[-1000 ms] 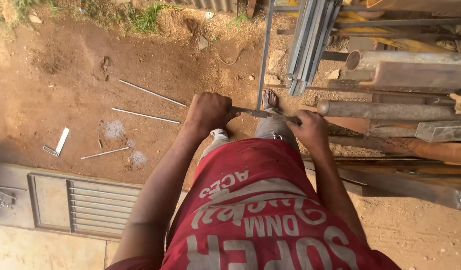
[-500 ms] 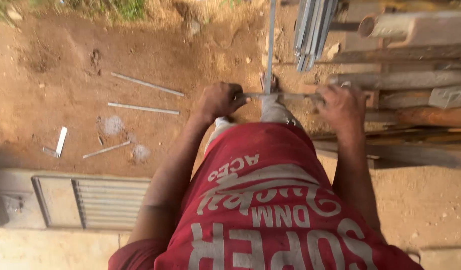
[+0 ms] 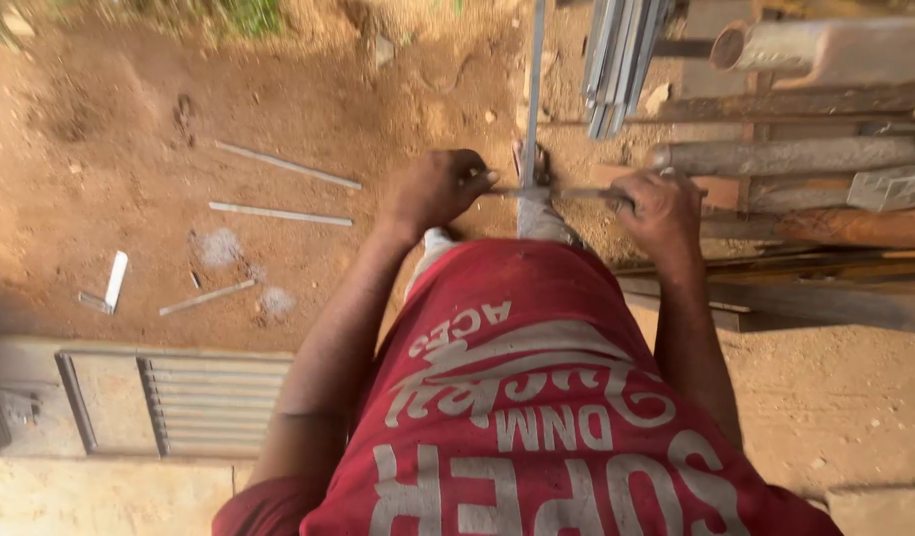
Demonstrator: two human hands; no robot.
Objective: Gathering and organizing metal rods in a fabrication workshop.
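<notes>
Left hand (image 3: 439, 191) closed around one end of a short metal bar (image 3: 555, 193), right hand (image 3: 660, 206) closed around the other, both grips tight. Bar held level in front of the waist, crossing a long thin rod (image 3: 533, 89) running away over the dirt ground (image 3: 130, 149). To the left, cut metal strips (image 3: 283, 213) scattered on the earth. To the right, stacked pipes and sections (image 3: 785, 157). Lower left, a louvred metal panel (image 3: 209, 402).

Red dirt ground (image 3: 130, 129), scattered metal offcuts (image 3: 279, 213) (sunlit), louvred frame (image 3: 179, 402), stacked pipes (image 3: 785, 154).
</notes>
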